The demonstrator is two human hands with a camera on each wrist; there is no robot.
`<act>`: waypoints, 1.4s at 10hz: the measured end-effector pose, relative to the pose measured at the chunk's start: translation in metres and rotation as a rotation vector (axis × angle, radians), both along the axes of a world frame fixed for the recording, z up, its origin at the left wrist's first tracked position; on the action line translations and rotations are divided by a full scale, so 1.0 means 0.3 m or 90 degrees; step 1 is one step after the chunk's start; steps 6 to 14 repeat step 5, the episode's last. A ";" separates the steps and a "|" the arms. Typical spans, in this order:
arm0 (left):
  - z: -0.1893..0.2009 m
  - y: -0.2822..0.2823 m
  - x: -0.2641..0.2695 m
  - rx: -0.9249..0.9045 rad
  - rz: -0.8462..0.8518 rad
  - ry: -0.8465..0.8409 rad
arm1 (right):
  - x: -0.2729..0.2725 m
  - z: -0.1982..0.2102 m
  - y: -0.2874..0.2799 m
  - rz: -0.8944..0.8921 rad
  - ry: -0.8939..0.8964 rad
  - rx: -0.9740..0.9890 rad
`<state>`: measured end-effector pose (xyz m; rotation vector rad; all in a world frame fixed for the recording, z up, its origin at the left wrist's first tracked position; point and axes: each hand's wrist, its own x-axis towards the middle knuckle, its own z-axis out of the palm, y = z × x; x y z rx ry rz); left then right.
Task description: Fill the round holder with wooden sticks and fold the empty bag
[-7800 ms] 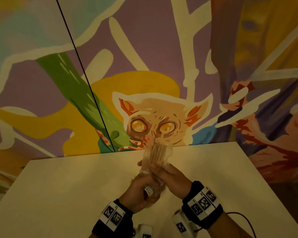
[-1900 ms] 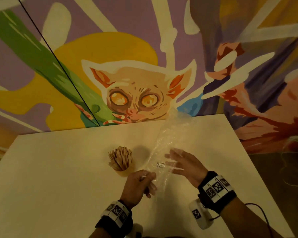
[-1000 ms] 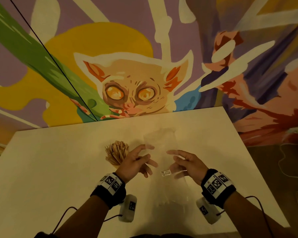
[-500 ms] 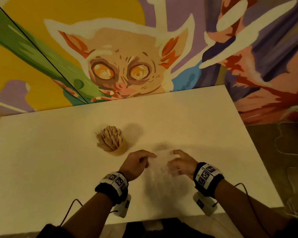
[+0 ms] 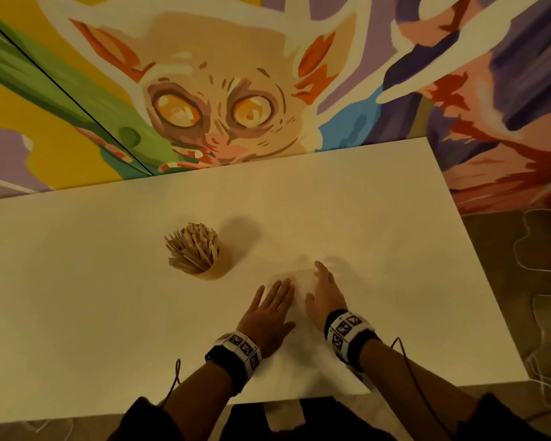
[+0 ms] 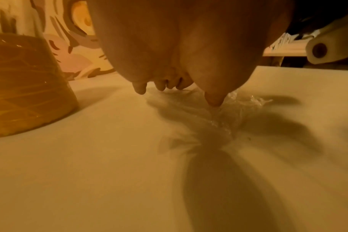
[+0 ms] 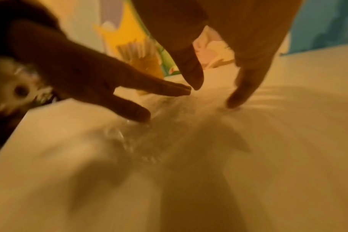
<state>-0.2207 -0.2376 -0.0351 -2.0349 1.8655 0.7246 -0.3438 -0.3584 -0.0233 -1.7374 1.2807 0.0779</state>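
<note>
Both flat: left hand (image 5: 268, 313) and right hand (image 5: 326, 294), fingers straight, gripping nothing, pressing the clear bag (image 5: 299, 283) near the table (image 5: 77, 313) front edge. Holder (image 5: 209, 270) of sticks (image 5: 193, 248) left of centre, full. Best to smooth outward, expel air, crease firmly before folding again.

No readable text, brand or number in any view. Only signs: black-and-white square marker codes on the left wristband (image 5: 238, 348) and right wristband (image 5: 347, 329), patterns not decodable. Wrist views too blurred for any print on the bag (image 6: 218, 113).
</note>
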 end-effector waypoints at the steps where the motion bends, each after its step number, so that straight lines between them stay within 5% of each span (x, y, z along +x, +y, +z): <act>1: -0.033 0.011 0.000 0.027 -0.012 -0.014 | -0.036 -0.036 0.023 0.249 0.062 -0.208; 2: -0.056 0.024 0.000 0.030 -0.015 -0.008 | -0.079 -0.088 0.031 0.447 0.117 -0.265; 4: -0.030 0.007 0.006 0.042 -0.021 -0.003 | -0.078 -0.100 0.012 0.525 0.203 -0.291; 5: 0.025 0.029 0.012 -0.022 0.003 0.063 | -0.065 -0.058 0.027 0.487 0.189 -0.257; 14: 0.025 0.029 0.012 -0.022 0.003 0.063 | -0.065 -0.058 0.027 0.487 0.189 -0.257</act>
